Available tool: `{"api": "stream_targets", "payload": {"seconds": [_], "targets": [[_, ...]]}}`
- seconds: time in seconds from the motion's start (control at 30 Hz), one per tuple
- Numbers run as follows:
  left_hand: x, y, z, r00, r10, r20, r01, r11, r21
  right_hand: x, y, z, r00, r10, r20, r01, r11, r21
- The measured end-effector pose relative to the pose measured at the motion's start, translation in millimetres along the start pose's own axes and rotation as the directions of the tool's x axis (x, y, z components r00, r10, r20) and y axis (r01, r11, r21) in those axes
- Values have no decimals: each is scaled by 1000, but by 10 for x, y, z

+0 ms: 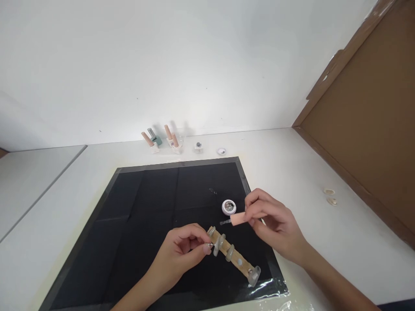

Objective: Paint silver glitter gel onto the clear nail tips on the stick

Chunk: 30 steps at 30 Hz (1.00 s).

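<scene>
Looks like a brush-work step — right hand (pixel 275 222) grips a peach-handled brush (pixel 238 218), tip near the round white pot's (pixel 229 207) 6 o'clock. Left hand (pixel 181 246) pinches a tiny silvery piece (pixel 211 245) by the tan wooden bar's (pixel 245 267) 11 o'clock end — calls for steady fingers.

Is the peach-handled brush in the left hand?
No, the brush is held by its peach handle in the right hand.

There are three peach-capped polish bottles (pixel 176 149), one green polish bottle (pixel 158 140), one uncapped bottle (pixel 199 149), one peach-handled brush (pixel 237 219), one round pot (pixel 228 207), one white lid (pixel 221 151), one wooden strip (pixel 245 266), four translucent nail tips (pixel 230 253), one small shiny piece (pixel 210 245), two pale round pieces (pixel 332 201) and one black mat (pixel 145 207).
</scene>
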<state>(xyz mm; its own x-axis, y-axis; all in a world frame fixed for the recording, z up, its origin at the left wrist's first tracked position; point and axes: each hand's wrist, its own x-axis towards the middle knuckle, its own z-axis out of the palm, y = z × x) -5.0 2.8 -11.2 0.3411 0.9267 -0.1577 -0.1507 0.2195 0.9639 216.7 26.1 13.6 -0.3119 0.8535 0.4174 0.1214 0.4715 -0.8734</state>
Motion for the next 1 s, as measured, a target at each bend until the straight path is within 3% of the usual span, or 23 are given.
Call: {"api": "stream_targets", "payload": {"seconds": [0.2,0.47,0.63,0.83,1.0], "targets": [[1,20,-15,992,-119,-36,119,993,-13,7,25,-22,995,51,-84,-51,999,0],[-7,-37,-15,995,-96,-1,95,994,-56,19,2,-30,985,108,-136,-103,994,46],[-43,12,72,1000,-13,-1,13,998,-57,3,1,-43,979,135,-155,-124,989,79],[-244,-58,288,996,2,-84,-5,999,-34,-30,-21,-68,966,190,-178,-170,978,122],[-453,-285,524,960,56,-273,-49,998,31,-81,-29,-63,966,187,-176,-156,972,174]]}}
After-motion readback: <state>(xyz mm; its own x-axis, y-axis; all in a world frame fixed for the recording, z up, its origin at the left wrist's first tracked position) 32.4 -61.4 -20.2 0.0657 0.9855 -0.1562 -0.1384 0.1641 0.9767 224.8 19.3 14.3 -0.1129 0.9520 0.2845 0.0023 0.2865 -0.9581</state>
